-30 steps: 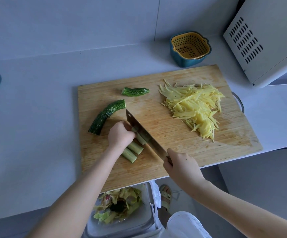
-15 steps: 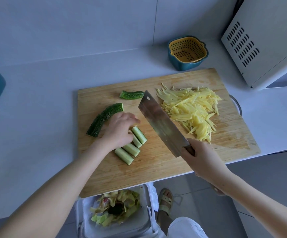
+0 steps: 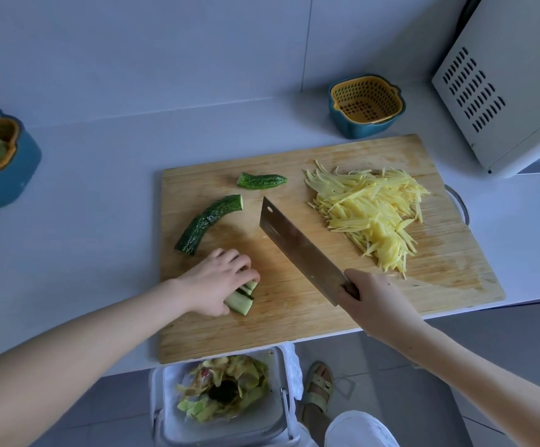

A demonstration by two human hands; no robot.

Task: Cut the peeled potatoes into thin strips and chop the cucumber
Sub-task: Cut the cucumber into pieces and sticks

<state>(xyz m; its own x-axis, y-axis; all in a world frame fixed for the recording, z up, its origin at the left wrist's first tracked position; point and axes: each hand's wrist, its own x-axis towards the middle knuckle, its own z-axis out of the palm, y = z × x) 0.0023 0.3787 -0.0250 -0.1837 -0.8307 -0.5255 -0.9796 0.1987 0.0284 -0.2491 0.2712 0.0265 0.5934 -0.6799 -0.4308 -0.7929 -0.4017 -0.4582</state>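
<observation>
The cucumber sticks [image 3: 241, 300] lie bundled at the lower left of the cutting board [image 3: 294, 333], under the left hand [image 3: 217, 279], whose curled fingers gather and hold them. Their cut ends seem to face lower right, toward the cleaver [image 3: 297, 250]. The right hand [image 3: 375, 301] is wrapped tightly round its handle, the blade apart from the bundle, just to its right

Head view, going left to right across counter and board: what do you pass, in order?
blue bowl → long cucumber piece → short cucumber end → cleaver → potato strips → white appliance
</observation>
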